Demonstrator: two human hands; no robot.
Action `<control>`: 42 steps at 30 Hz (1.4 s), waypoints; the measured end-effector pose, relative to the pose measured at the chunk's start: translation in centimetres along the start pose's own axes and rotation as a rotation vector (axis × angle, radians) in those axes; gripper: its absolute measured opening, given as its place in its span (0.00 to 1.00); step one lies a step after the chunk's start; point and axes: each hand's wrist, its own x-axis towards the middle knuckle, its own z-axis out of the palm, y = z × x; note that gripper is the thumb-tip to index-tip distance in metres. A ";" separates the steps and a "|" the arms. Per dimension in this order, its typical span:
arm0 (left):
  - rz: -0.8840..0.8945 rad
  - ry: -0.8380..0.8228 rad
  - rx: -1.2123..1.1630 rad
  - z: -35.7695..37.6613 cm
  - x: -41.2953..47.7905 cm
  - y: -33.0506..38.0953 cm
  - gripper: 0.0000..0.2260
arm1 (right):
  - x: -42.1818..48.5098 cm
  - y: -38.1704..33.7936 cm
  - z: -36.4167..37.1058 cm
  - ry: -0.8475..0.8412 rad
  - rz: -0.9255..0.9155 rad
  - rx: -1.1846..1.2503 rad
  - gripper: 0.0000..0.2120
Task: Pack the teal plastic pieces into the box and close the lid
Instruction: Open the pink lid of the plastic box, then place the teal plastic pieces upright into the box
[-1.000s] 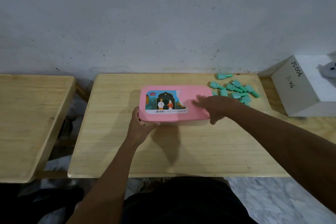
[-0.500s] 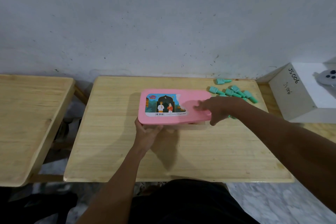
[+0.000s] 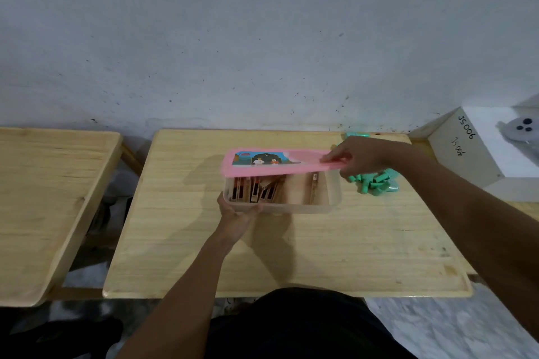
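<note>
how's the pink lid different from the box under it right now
The lid is opaque pink with a picture label; the box is clear plastic. The lid is tilted, raised at its near edge, pinched by the right hand; the box sits flat on the table, held by the left hand. Both are rectangular.

White block (image 3: 472,160) right, table (image 3: 43,198) left

Quick count: two wooden tables (middle table (image 3: 291,256), left table (image 3: 43,198)), one clear box (image 3: 332,198), one pink lid (image 3: 306,166), one white block (image 3: 466,160), two hands (left hand (image 3: 236,213), right hand (image 3: 361,157)). The teal pieces (image 3: 376,183) are a clumped heap, partly hidden, so no honest number there
</note>
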 end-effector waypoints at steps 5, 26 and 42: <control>-0.067 -0.047 0.043 -0.3 0.1 0.1 0.51 | -0.2 -0.5 0.3 0.490 -0.016 0.294 0.13; -0.037 0.034 -0.434 -3.8 -1.7 13.2 0.16 | 4.5 -15.5 10.4 0.840 -0.588 0.031 0.19; -0.100 0.645 0.293 -10.3 -1.1 7.1 0.15 | 4.5 -4.8 13.0 0.490 0.630 0.275 0.33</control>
